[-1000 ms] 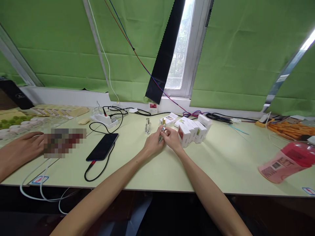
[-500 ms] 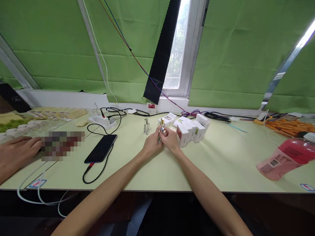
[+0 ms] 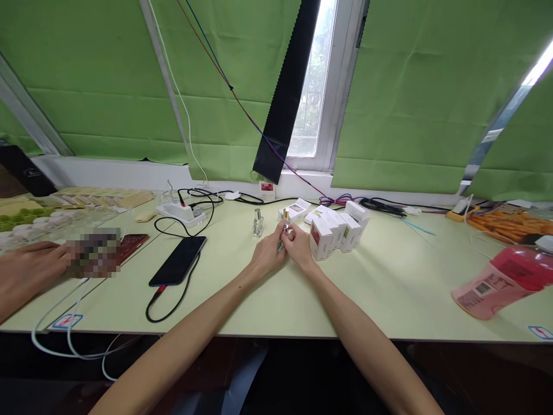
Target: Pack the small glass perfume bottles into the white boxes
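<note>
Both of my hands meet over the middle of the table, closed around a small glass perfume bottle (image 3: 286, 215) with a gold-coloured top. My left hand (image 3: 268, 251) wraps it from the left. The fingers of my right hand (image 3: 298, 244) pinch it from the right, just below the top. Most of the bottle's body is hidden by my fingers. A second clear perfume bottle (image 3: 258, 223) with a metallic top stands upright just left of my hands. Close to the right of my right hand stand several small white boxes (image 3: 327, 233) in a cluster.
A black phone (image 3: 178, 260) on a cable lies to the left, before a white power strip (image 3: 181, 214). At far left another person's hand (image 3: 34, 268) rests by a blurred patch and a dark red phone (image 3: 133, 246). A pink drink bottle (image 3: 496, 282) lies tilted at right.
My hands keep their hold on the perfume bottle with hardly any movement. The blurred patch by the other person's hand has shifted left, showing the dark red phone. The view has moved very slightly.
</note>
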Demonstrator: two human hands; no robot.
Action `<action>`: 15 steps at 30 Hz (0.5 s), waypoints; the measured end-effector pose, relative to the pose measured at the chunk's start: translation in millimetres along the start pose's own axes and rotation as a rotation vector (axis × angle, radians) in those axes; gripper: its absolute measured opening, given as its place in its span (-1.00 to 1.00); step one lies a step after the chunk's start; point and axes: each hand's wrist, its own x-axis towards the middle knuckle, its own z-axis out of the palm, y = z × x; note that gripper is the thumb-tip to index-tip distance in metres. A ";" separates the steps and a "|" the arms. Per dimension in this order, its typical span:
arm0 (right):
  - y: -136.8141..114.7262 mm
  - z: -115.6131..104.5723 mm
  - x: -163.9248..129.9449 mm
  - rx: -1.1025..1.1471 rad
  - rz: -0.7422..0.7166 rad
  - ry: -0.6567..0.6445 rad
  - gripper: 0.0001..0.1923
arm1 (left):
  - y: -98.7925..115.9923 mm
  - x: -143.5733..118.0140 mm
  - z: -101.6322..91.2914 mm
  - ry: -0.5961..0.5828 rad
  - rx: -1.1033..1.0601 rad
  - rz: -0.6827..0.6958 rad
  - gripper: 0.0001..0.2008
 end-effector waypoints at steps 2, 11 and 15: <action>1.6 0.6 -0.4 -0.004 -0.013 -0.004 -0.89 | -1.1 0.3 0.3 0.003 -0.004 0.021 -0.28; 3.9 2.0 -0.8 -0.002 -0.042 -0.026 -0.89 | -5.9 4.1 2.0 0.040 -0.079 0.064 -0.32; 5.3 4.3 -1.9 0.000 -0.028 -0.043 -0.90 | -5.7 3.6 0.1 0.046 -0.102 0.062 -0.33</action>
